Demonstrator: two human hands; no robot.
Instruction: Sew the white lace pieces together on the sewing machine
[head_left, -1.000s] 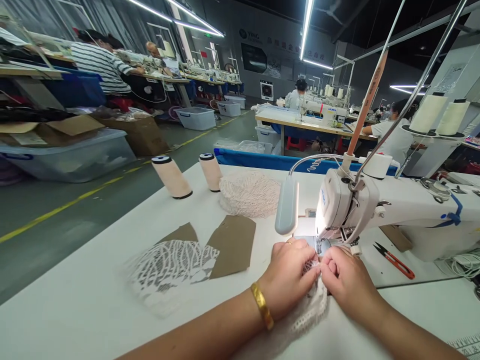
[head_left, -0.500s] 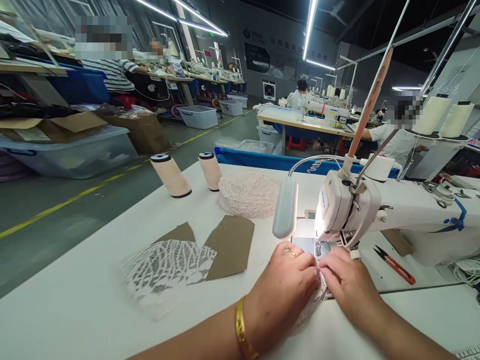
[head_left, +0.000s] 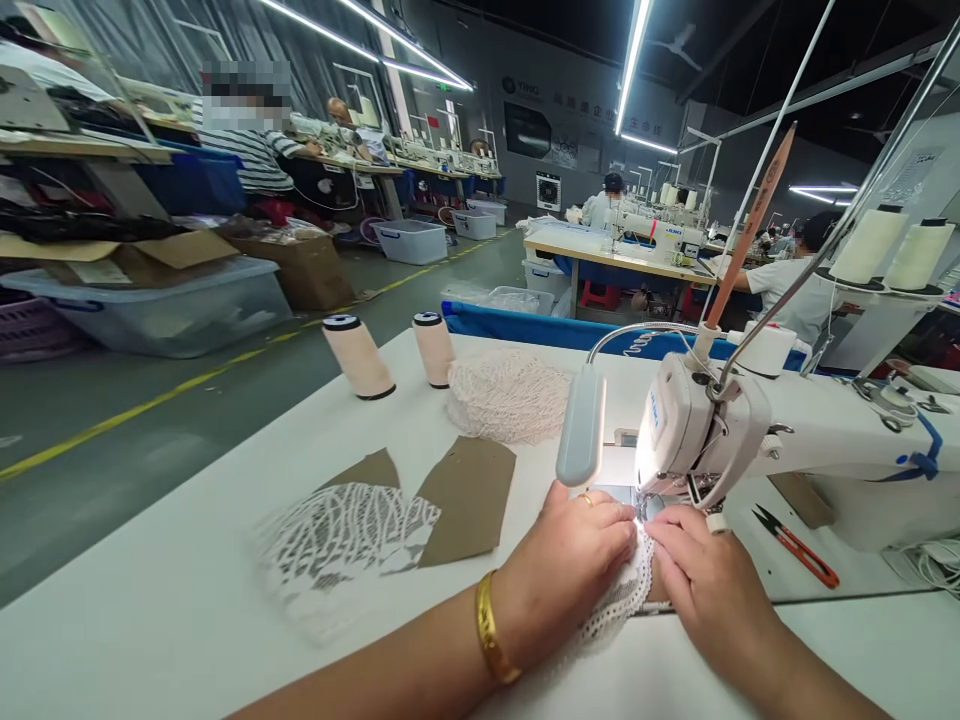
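Observation:
A strip of white lace (head_left: 628, 590) runs from the needle area of the white sewing machine (head_left: 667, 425) down between my hands. My left hand (head_left: 574, 560), with a ring and gold bracelet, has its fingers closed on the lace, just left of the presser foot. On the other side, my right hand (head_left: 701, 565) pinches the lace's right edge near the needle. A piece of patterned lace (head_left: 352, 530) lies on the table to the left, partly over brown card pieces (head_left: 469, 500). Behind them sits a pile of lace (head_left: 514, 395).
Two thread cones (head_left: 360, 358) (head_left: 433, 350) stand at the table's far edge. A grey lamp (head_left: 581, 425) hangs left of the machine head. Red-handled snips (head_left: 796, 547) lie right of my right hand. Other people sit at machines farther back.
The view has shifted slightly, so the scene sits a little lower and to the right. More of the lace edge shows between my hands, and my right hand's fingers lie a bit straighter.

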